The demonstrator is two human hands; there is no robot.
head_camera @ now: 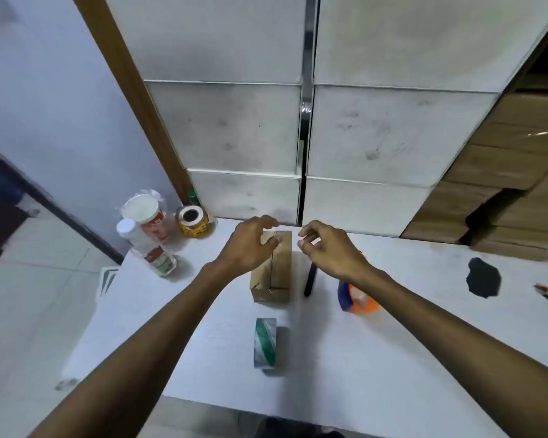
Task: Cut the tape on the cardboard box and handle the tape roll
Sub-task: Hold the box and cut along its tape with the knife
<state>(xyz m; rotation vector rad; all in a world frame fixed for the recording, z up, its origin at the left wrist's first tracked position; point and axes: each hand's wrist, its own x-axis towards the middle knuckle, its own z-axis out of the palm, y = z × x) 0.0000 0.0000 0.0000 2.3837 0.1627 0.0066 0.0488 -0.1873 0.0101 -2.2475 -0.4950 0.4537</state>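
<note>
Cardboard box (pixel 274 267) mid-table looks light; pin its top. Left hand (pixel 246 248) rests on it, loose grip; right hand (pixel 325 248) hovers, holding nothing.

A white table (pixel 393 358) is set against stacked, scuffed white panels (pixel 234 128). A pale blue wall (pixel 45 90) and brown post (pixel 133 90) are seen left; cardboard cartons (pixel 513 172) are stacked right.

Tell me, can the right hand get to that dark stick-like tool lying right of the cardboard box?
Probably yes. The right hand hovers just above the dark tool, which lies in the open beside the cardboard box with nothing on it; the hand looks empty, fingers loosely curled.
</note>
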